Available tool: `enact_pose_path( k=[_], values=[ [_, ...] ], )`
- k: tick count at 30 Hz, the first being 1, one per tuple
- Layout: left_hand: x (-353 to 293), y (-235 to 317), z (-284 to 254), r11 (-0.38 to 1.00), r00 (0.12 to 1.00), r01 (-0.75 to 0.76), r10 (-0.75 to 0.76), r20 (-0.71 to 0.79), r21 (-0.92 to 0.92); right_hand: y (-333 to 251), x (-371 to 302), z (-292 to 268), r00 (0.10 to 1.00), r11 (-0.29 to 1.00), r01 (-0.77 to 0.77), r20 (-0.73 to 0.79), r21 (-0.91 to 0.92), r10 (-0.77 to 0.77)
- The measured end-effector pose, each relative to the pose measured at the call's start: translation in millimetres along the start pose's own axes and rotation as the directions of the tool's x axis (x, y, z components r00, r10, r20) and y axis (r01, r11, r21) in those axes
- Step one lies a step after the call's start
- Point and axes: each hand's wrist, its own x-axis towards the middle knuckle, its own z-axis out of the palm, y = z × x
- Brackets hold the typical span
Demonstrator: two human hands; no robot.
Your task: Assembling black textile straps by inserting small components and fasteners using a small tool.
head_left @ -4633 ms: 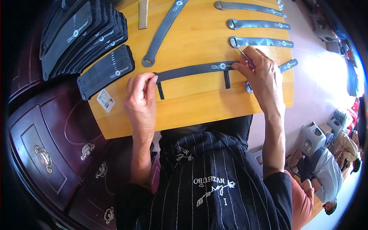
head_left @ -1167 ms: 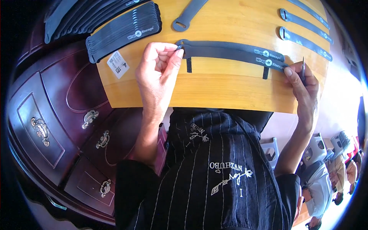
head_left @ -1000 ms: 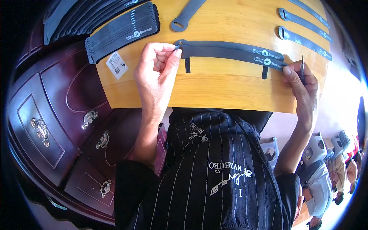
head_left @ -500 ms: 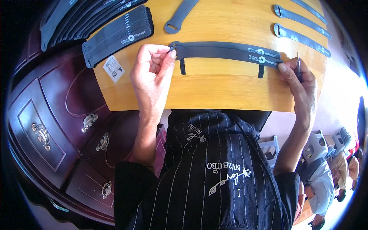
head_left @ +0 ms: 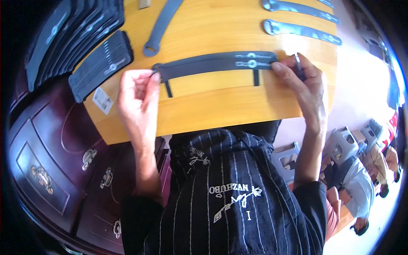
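A long dark grey strap, two layers with small metal studs near its right end, lies across the yellow wooden board. Two short dark tabs stick down from under it. My left hand pinches the strap's left end between thumb and fingers. My right hand presses the strap's right end with its fingertips and also holds a thin dark tool upright between the fingers.
A fanned stack of dark grey straps lies at the board's upper left, with a white tag near it. A single strap and two more straps lie further back. A dark wooden cabinet stands left; a person sits at lower right.
Both hands have stayed on the ends of the strap. The strap and hands now sit slightly lower and further left in view. Earlier my right hand worked a tool at the strap's studs.
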Motion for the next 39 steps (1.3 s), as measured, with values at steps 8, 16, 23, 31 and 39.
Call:
enact_pose_path(
  k=[8,16,23,31,39],
  values=[
    [2.9,3.2,2.1,1.000,1.000,-0.002,0.002,0.009,0.024,-3.3,1.7,2.4,0.998,0.998,0.057,-0.015,0.008,-0.057],
    [1.1,3.1,3.7,0.998,0.999,0.012,-0.014,0.032,0.056,5.6,6.6,4.3,0.981,0.977,0.155,-0.094,-0.148,-0.170],
    [0.6,1.8,3.4,0.999,0.999,0.010,-0.011,0.038,0.035,2.9,6.8,4.8,0.995,0.981,0.070,-0.060,-0.180,-0.082],
    [2.3,3.8,2.5,0.999,0.999,0.019,-0.021,0.040,0.044,-3.8,6.6,6.2,0.994,0.969,0.048,-0.083,-0.244,-0.070],
    [3.4,6.7,3.7,0.997,0.998,0.059,-0.060,0.014,0.045,-8.9,8.0,7.1,0.995,0.938,0.031,-0.078,-0.346,-0.061]
  ],
)
